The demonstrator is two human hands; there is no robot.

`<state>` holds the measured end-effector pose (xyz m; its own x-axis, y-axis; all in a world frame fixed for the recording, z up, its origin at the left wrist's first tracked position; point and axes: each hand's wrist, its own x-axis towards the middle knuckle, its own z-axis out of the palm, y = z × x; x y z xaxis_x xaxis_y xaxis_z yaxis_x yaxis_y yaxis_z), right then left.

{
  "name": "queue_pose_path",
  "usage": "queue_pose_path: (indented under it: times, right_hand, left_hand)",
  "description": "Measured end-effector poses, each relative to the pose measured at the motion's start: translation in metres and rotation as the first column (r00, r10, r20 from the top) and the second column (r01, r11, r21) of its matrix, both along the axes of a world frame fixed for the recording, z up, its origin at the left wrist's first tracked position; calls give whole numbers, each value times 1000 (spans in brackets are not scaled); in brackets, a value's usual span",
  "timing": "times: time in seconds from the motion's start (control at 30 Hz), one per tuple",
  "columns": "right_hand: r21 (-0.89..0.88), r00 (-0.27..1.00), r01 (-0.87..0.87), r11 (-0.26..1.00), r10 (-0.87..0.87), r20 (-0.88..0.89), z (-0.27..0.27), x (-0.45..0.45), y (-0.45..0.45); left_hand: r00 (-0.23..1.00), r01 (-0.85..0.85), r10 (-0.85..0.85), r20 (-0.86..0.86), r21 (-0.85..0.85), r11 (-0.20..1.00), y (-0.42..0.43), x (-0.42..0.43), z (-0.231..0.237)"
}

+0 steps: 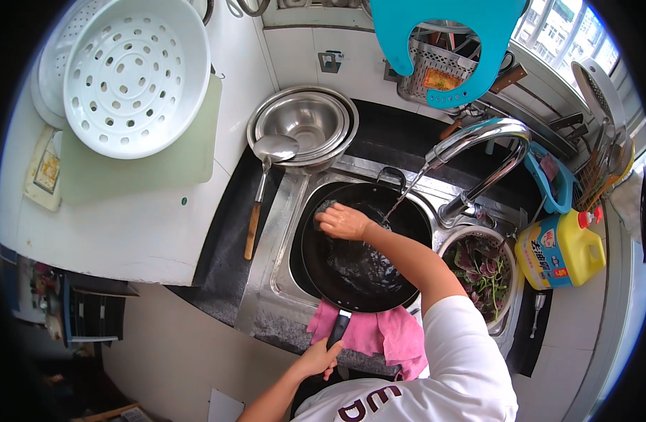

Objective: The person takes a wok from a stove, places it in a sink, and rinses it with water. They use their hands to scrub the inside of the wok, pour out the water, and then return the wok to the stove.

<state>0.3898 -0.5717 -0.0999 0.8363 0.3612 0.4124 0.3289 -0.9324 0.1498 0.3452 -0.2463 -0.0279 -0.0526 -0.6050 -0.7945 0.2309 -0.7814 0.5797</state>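
A large black wok [349,279] lies over the sink basin [284,264], with some water in its bottom. My left hand [318,358] is closed around the wok's black handle [338,329] near the counter's front edge. Against the inner left wall of the wok, my right hand [345,221] presses a grey scouring pad [324,208], partly hidden by the fingers. Water [404,194] runs into the wok from the chrome faucet [478,132]. Under the handle, a pink cloth [367,332] drapes over the sink's front edge.
Nested steel bowls [304,118] stand behind the sink's left side, and a wooden-handled ladle [259,205] leans on them. At right are a colander [447,248] of leafy greens [481,274] and a yellow detergent jug [560,250]. A blue silicone bib [394,31] hangs above.
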Motion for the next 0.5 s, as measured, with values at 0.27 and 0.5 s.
queue_pose_path:
  times: [0.27,0.5]
  right_hand:
    - [-327,943,271,905,-318,-99,21,-70,-65]
    - [-373,473,649,663,-736,-485,13,-160,4]
  left_hand:
    - [998,-50,48,-35,-59,997,6,-2,-7]
    - [995,-91,87,-57,-73,993,6,2,-7]
